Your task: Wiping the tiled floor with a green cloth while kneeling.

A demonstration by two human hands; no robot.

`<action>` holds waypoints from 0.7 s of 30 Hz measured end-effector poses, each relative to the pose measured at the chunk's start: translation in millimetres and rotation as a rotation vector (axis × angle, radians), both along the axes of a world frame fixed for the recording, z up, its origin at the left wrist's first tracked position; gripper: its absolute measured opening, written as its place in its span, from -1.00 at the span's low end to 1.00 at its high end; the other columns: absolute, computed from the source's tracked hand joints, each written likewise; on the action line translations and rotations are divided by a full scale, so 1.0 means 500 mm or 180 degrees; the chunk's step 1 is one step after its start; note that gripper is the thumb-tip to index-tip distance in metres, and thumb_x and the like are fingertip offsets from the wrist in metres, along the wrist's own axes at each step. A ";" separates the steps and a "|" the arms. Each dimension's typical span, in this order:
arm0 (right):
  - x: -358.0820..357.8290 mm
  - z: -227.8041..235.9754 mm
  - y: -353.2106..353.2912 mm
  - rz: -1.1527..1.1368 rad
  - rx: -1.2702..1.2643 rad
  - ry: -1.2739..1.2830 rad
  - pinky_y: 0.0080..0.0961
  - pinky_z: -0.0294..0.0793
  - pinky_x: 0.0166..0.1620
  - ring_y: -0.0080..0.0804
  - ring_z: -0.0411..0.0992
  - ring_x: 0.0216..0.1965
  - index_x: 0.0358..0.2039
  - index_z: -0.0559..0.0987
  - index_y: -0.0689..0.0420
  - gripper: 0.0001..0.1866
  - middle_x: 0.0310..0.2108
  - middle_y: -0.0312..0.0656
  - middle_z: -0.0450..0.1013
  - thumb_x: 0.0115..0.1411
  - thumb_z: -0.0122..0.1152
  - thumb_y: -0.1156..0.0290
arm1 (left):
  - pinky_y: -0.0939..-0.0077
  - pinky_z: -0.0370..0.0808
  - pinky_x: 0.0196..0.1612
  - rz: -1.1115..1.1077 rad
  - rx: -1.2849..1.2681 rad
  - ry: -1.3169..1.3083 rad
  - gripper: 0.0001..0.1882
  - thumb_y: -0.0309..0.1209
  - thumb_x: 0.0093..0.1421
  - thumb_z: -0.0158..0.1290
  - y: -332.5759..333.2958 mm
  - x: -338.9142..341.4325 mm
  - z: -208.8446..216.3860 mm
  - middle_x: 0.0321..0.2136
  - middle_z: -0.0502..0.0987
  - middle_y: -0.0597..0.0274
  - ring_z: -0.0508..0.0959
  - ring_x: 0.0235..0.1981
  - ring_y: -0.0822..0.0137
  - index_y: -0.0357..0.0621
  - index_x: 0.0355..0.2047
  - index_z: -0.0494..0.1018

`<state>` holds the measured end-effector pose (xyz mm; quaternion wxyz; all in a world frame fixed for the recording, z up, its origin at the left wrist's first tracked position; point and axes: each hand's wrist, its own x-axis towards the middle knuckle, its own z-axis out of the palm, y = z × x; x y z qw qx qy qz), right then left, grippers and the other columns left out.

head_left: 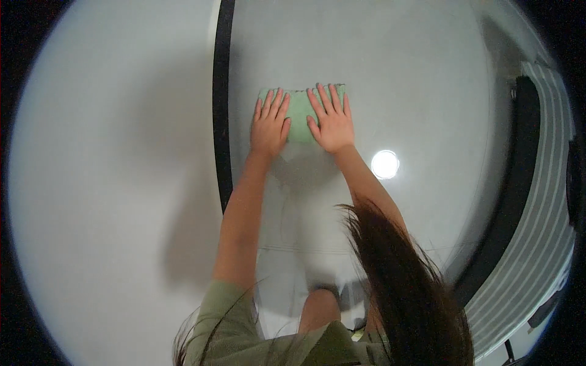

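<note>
A light green cloth [300,117] lies spread flat on the glossy pale floor [427,110]. My left hand [269,126] presses on its left part, palm down with the fingers stretched out. On the right part rests my right hand [332,122], also flat, its fingers spread and pointing away from me. Between the two hands the middle of the cloth shows. Its far edge peeks out around the fingertips. Both arms reach straight forward, and neither hand is closed round the cloth.
A black baseboard strip [222,91] runs along the white wall [122,122] at left. Another dark band [513,177] borders a pale striped surface [531,244] at right. A round light reflection [385,165] shines on the floor. Long dark hair [403,268] hangs over my right arm.
</note>
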<state>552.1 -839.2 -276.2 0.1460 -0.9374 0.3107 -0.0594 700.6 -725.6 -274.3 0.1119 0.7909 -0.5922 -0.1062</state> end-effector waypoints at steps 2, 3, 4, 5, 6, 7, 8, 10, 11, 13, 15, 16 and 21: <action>-0.005 0.010 0.002 0.0004 0.0069 -0.0005 -0.02 -0.15 0.32 -0.14 -0.08 0.34 0.30 0.10 -0.16 -0.38 0.33 -0.26 -0.01 0.23 -0.11 0.10 | 0.02 -0.12 0.33 -0.0039 0.0037 0.0065 -0.42 -0.33 0.27 -0.20 -0.001 0.002 0.012 0.31 0.01 0.11 -0.01 0.33 0.06 -0.13 0.29 0.03; -0.006 0.014 0.003 0.0010 0.0083 0.0014 -0.02 -0.15 0.32 -0.15 -0.08 0.34 0.30 0.10 -0.16 -0.38 0.33 -0.27 -0.01 0.24 -0.11 0.10 | 0.03 -0.11 0.33 -0.0071 0.0006 0.0058 -0.41 -0.31 0.27 -0.18 -0.007 0.006 0.016 0.31 0.01 0.11 -0.01 0.33 0.07 -0.13 0.29 0.03; -0.004 0.020 0.004 0.0014 0.0095 0.0025 -0.02 -0.15 0.32 -0.16 -0.09 0.34 0.30 0.10 -0.15 -0.38 0.33 -0.27 -0.01 0.24 -0.11 0.11 | 0.03 -0.11 0.33 -0.0103 -0.0029 0.0044 -0.41 -0.30 0.26 -0.17 -0.009 0.013 0.017 0.31 0.01 0.11 0.00 0.33 0.07 -0.13 0.29 0.03; -0.002 0.025 0.004 0.0017 0.0123 0.0052 -0.02 -0.15 0.32 -0.16 -0.09 0.34 0.30 0.10 -0.15 -0.38 0.33 -0.27 -0.01 0.24 -0.11 0.11 | 0.03 -0.11 0.33 -0.0100 -0.0001 0.0071 -0.41 -0.30 0.26 -0.17 -0.010 0.017 0.018 0.31 0.01 0.11 0.00 0.33 0.07 -0.13 0.29 0.03; 0.000 0.031 0.006 0.0022 0.0214 0.0112 -0.02 -0.16 0.32 -0.16 -0.10 0.34 0.30 0.10 -0.15 -0.38 0.33 -0.27 -0.02 0.24 -0.11 0.11 | 0.03 -0.10 0.33 -0.0096 0.0126 0.0069 -0.40 -0.29 0.25 -0.16 -0.010 0.018 0.021 0.31 0.01 0.12 0.00 0.33 0.08 -0.13 0.29 0.04; 0.001 0.043 0.013 0.0007 0.0306 0.0172 -0.02 -0.17 0.32 -0.17 -0.11 0.35 0.31 0.10 -0.15 -0.38 0.34 -0.27 -0.02 0.24 -0.10 0.11 | 0.03 -0.10 0.32 -0.0113 0.0255 0.0067 -0.39 -0.27 0.24 -0.14 -0.004 0.020 0.027 0.31 0.01 0.12 0.00 0.33 0.08 -0.13 0.28 0.04; 0.002 0.048 0.004 0.0025 0.0327 0.0171 -0.02 -0.17 0.32 -0.17 -0.11 0.35 0.31 0.10 -0.15 -0.38 0.34 -0.27 -0.02 0.24 -0.10 0.11 | 0.03 -0.10 0.32 -0.0096 0.0276 0.0067 -0.39 -0.27 0.24 -0.14 -0.007 0.019 0.028 0.31 0.01 0.12 0.00 0.33 0.08 -0.13 0.28 0.04; -0.001 0.060 -0.007 0.0059 0.0435 0.0519 -0.05 -0.21 0.34 -0.25 -0.16 0.37 0.31 0.07 -0.22 -0.34 0.35 -0.33 -0.07 0.21 -0.04 0.08 | 0.09 -0.07 0.33 -0.0003 0.0194 0.0031 -0.37 -0.25 0.22 -0.11 -0.011 0.011 0.035 0.31 0.03 0.23 0.02 0.32 0.17 -0.02 0.29 0.04; 0.000 0.058 -0.006 0.0048 0.0433 0.0514 -0.05 -0.21 0.34 -0.25 -0.16 0.37 0.31 0.07 -0.22 -0.34 0.35 -0.33 -0.07 0.21 -0.04 0.08 | 0.09 -0.07 0.33 -0.0013 0.0191 0.0026 -0.37 -0.25 0.22 -0.11 -0.008 0.010 0.032 0.31 0.03 0.23 0.02 0.32 0.17 -0.02 0.29 0.04; 0.002 0.057 -0.007 0.0083 0.0522 0.0618 -0.05 -0.20 0.35 -0.26 -0.16 0.37 0.32 0.05 -0.24 -0.33 0.35 -0.35 -0.08 0.21 0.00 0.10 | 0.06 -0.06 0.33 -0.0007 0.0309 -0.0042 -0.35 -0.23 0.21 -0.09 -0.008 0.011 0.033 0.31 0.02 0.24 0.00 0.33 0.17 -0.01 0.29 0.04; 0.005 0.057 -0.016 0.0076 0.0588 0.0573 -0.03 -0.21 0.34 -0.23 -0.16 0.37 0.32 0.05 -0.21 -0.33 0.35 -0.32 -0.07 0.21 0.00 0.13 | 0.05 -0.06 0.33 -0.0011 0.0366 -0.0052 -0.35 -0.23 0.20 -0.08 -0.018 0.015 0.038 0.31 0.02 0.25 0.01 0.32 0.17 0.00 0.29 0.04; 0.006 0.058 -0.017 0.0079 0.0649 0.0553 -0.02 -0.22 0.34 -0.19 -0.16 0.37 0.32 0.06 -0.19 -0.33 0.35 -0.29 -0.06 0.22 -0.01 0.15 | 0.04 -0.06 0.33 -0.0004 0.0419 -0.0039 -0.34 -0.22 0.19 -0.08 -0.018 0.014 0.036 0.31 0.02 0.25 0.01 0.32 0.17 0.01 0.29 0.03; 0.004 0.058 -0.019 0.0118 0.0591 0.0566 -0.01 -0.20 0.34 -0.22 -0.17 0.37 0.32 0.04 -0.22 -0.31 0.36 -0.33 -0.10 0.20 0.01 0.13 | -0.02 -0.10 0.33 0.0005 0.0395 0.0088 -0.33 -0.25 0.18 -0.06 -0.015 0.013 0.025 0.31 0.02 0.19 0.00 0.33 0.11 -0.02 0.29 0.03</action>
